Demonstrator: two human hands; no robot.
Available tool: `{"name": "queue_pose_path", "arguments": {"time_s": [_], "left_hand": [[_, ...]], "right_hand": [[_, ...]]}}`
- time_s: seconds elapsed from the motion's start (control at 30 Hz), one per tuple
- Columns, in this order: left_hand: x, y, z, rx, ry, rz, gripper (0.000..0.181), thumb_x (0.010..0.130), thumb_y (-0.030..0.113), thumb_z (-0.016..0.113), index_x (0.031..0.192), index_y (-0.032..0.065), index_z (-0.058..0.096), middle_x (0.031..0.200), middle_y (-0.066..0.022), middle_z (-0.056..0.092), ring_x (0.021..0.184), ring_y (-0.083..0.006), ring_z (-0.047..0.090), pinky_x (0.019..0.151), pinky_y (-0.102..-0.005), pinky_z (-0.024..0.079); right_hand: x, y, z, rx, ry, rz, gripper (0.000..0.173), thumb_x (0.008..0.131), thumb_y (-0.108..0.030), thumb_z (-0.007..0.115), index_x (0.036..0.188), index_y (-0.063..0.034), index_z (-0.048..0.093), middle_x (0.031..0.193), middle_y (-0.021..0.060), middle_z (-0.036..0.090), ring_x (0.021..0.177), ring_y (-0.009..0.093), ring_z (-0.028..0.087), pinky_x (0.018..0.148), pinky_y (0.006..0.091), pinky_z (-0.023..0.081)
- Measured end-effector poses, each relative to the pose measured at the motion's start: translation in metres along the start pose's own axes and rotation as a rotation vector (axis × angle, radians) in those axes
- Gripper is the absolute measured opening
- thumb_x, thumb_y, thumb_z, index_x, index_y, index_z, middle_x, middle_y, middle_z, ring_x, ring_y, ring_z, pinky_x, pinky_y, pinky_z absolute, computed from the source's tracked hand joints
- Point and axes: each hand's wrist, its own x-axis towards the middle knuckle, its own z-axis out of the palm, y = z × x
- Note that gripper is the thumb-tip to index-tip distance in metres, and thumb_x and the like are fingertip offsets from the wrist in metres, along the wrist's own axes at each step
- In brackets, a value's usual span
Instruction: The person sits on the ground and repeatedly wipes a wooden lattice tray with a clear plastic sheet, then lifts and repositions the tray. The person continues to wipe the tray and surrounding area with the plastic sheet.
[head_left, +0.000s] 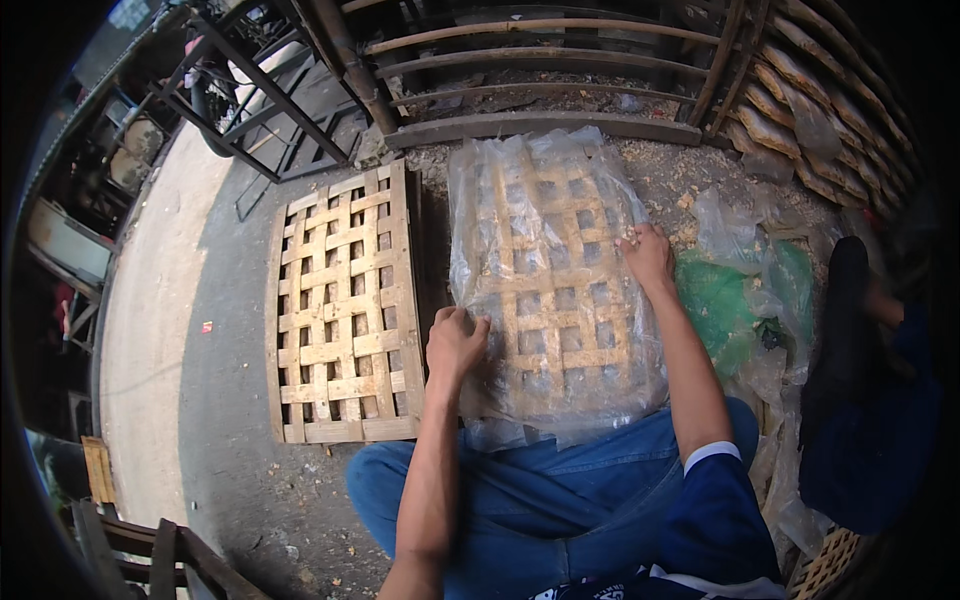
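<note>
In front of my crossed legs, a clear plastic sheet (540, 405) lies over a woven bamboo lattice tray (562, 281). My left hand (459, 337) is at the sheet's left edge, its fingers curled down; whether plastic is pinched in them cannot be told. My right hand (645, 256) touches the sheet's right edge with bent fingers, and its grip on the plastic is also unclear. To the left stands another woven bamboo lattice panel (341, 349) in a wooden frame, on top of what looks like a stack.
Green and clear plastic sheets (720, 300) lie crumpled at right, beside another person (870, 420). Filled trays (780, 124) are stacked upper right. A bamboo rack (547, 133) stands ahead, a dark metal frame (255, 75) upper left. Crumbs litter the ground.
</note>
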Motion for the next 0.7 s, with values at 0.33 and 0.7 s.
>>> {"name": "queue_pose_path", "arguments": {"time_s": [0.33,0.7], "left_hand": [[0.002,-0.003,0.002,0.021,0.022,0.010,0.050,0.084,0.037,0.064,0.110,-0.0060,0.064,0.119,-0.0241,0.060,0.110,-0.0376,0.058,0.094,-0.0403,0.047],[0.005,-0.015,0.006,0.016,0.033,0.054,0.048,0.084,0.039,0.064,0.105,-0.0052,0.064,0.120,-0.0254,0.058,0.109,-0.0396,0.058,0.093,-0.0421,0.047]], "right_hand": [[0.010,0.016,0.017,0.226,0.151,-0.033,0.015,0.081,-0.016,0.071,0.091,-0.0049,0.069,0.080,0.0149,0.064,0.072,0.030,0.064,0.068,0.0394,0.050],[0.054,0.054,-0.036,1.792,0.453,0.748,0.040,0.095,-0.025,0.059,0.126,-0.0024,0.051,0.110,0.0072,0.064,0.068,0.008,0.052,0.058,0.0229,0.045]]}}
